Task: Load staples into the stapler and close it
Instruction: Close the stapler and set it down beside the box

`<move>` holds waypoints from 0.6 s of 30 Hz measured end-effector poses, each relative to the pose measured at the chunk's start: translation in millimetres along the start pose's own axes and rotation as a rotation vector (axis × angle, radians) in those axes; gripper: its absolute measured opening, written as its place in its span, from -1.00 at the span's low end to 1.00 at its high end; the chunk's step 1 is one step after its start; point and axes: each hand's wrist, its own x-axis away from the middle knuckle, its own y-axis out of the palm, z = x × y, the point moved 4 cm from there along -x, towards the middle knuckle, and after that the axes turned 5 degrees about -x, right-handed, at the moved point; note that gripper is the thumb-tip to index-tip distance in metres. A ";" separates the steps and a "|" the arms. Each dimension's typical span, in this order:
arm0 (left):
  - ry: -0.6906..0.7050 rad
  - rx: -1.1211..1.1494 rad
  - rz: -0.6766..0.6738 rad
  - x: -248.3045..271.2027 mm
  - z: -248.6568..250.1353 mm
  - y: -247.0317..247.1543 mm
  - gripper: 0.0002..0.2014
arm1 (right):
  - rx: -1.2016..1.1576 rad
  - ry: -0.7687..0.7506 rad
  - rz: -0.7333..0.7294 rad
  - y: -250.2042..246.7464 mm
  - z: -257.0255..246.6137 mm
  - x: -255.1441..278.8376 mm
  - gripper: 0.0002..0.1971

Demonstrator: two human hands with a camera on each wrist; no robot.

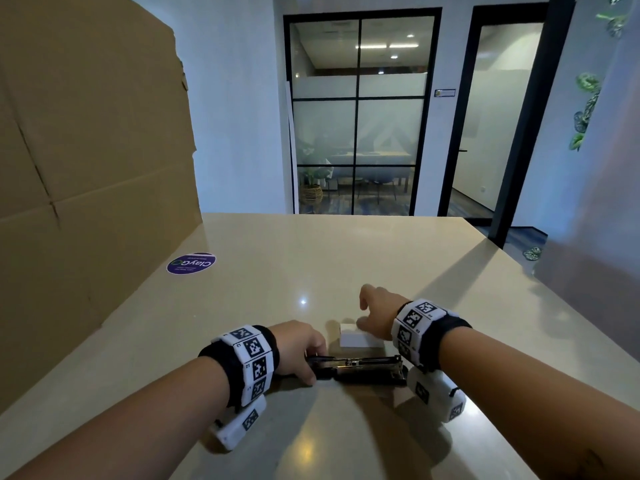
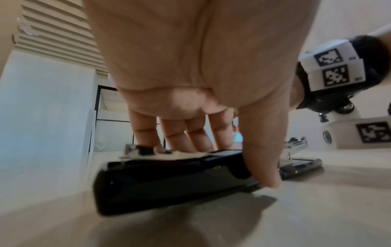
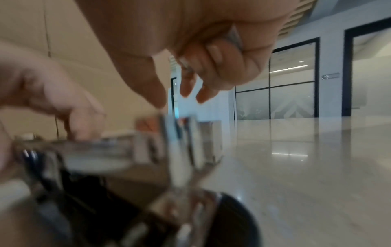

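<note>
A black stapler (image 1: 367,370) lies opened out flat on the beige table (image 1: 311,258), its metal magazine (image 1: 363,362) facing up. My left hand (image 1: 301,351) grips the stapler's black cover (image 2: 169,180), thumb on the near side and fingers over the top. Just beyond the stapler sits a small white staple box (image 1: 358,339). My right hand (image 1: 375,315) hovers at the box, thumb and forefinger pointing down. In the right wrist view its curled fingers (image 3: 213,51) hold a silvery staple strip (image 3: 233,36), above the blurred magazine (image 3: 105,150).
A tall cardboard sheet (image 1: 86,168) stands along the table's left side, with a round purple sticker (image 1: 191,263) on the tabletop beside it. The table's far edge ends before a glass partition (image 1: 360,109) and a doorway.
</note>
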 end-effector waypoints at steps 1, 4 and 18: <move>0.003 -0.002 0.001 0.4 0.0 0.1 -0.62 | -0.060 0.013 0.019 -3.5 0.4 1.4 -0.87; -0.002 -0.004 0.004 1.7 -1.1 1.0 -0.60 | -0.118 0.005 0.031 -11.8 2.6 5.9 -0.89; -0.078 0.022 0.046 17.1 -33.7 5.4 -0.62 | -0.013 -0.213 -0.108 10.8 1.5 55.5 -0.59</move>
